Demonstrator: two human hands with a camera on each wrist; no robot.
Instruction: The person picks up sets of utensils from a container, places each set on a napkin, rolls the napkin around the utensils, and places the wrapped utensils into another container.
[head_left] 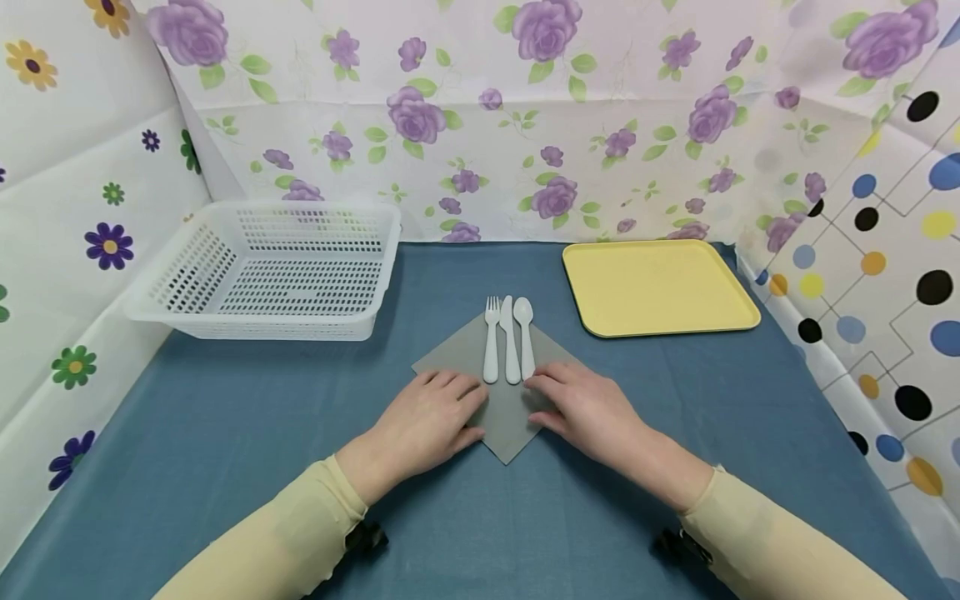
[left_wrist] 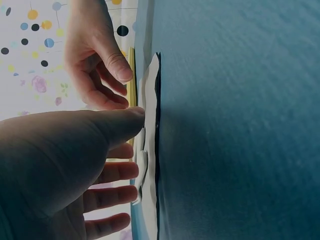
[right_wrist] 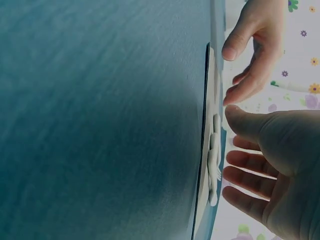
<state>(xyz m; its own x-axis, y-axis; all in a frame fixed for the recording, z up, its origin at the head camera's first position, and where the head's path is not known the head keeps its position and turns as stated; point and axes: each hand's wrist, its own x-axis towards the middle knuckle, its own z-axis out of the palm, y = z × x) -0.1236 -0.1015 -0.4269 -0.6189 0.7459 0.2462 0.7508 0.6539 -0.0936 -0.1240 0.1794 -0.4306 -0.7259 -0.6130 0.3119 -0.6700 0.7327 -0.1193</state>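
A grey napkin [head_left: 510, 421] lies on the blue cloth with one corner toward the person. On it, side by side, rest a white fork [head_left: 491, 346], a white knife [head_left: 511, 342] and a white spoon [head_left: 526, 337], handles toward the person. Over the napkin's left part is my left hand [head_left: 423, 421], its fingers loosely bent near the fork's handle. My right hand [head_left: 588, 408] is over the right part, fingertips close to the end of the spoon's handle. Both wrist views show spread fingers and thumb with nothing held between them.
A white perforated plastic basket [head_left: 300, 325] stands at the back left. At the back right lies a yellow tray [head_left: 660, 287]. Patterned sheets hang behind and along both sides of the blue-covered table [head_left: 300, 417].
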